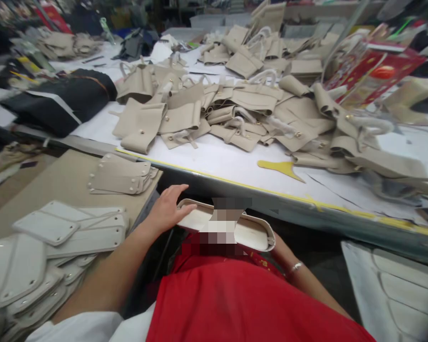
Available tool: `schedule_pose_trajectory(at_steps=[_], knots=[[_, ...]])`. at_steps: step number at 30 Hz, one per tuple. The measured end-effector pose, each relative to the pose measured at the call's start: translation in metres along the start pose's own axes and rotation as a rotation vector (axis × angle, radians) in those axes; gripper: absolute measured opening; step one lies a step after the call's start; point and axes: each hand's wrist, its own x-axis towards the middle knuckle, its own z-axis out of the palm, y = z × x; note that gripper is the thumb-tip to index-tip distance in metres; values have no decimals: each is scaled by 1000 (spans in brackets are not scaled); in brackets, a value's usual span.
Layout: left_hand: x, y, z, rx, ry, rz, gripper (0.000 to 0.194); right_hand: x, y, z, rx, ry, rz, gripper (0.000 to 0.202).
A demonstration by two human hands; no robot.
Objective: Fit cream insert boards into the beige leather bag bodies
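A long, shallow off-white bag body (255, 232) with rounded ends and a raised rim sits in front of my red apron (257, 299), tilted down to the right. My left hand (169, 209) is at its left end. The thumb lies over the rim, while the fingers are stretched out and apart. My right hand (276, 247) reaches behind the right end of the bag body. Its fingers are hidden there, and mostly the wrist and forearm show. A pixelated patch covers the middle of the bag body.
A white-topped table (235, 159) with a yellow-taped edge lies ahead, heaped with beige bag pieces (249, 99). On it are a yellow scraper (280, 167) and a black bundle (64, 97). Left, a board (67, 175) carries stacked off-white panels (89, 232); right, more panels (410, 289).
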Motion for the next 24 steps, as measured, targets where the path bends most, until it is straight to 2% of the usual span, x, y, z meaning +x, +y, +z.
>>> schedule_pose_trajectory(at_steps=[1,2,4,6,9,11,14,18,24], knots=[[-4,-15,-3,24,-38,-80,60,-5,-8,-8,-164,15,-5,39],[-8,-26,-6,32,-123,-134,60,-11,-19,-15,-297,25,-37,46],[-9,-38,-6,51,-295,-182,48,-28,-42,-21,-535,1,-92,56],[-7,-38,-4,138,-370,-191,37,-47,-62,-17,-857,-11,-167,53],[-2,-30,-1,290,-387,-196,37,-64,-76,-3,-1205,-18,-191,37],[-4,-25,2,368,-403,-195,39,-65,-72,3,-1272,-35,-170,29],[-14,-22,6,484,-392,-193,44,-59,-61,6,-1278,-58,-148,30],[-22,-22,8,514,-414,-222,46,-54,-56,5,-1285,-50,-160,31],[0,-29,9,551,-503,-200,42,-61,-53,12,-1380,24,-171,27]])
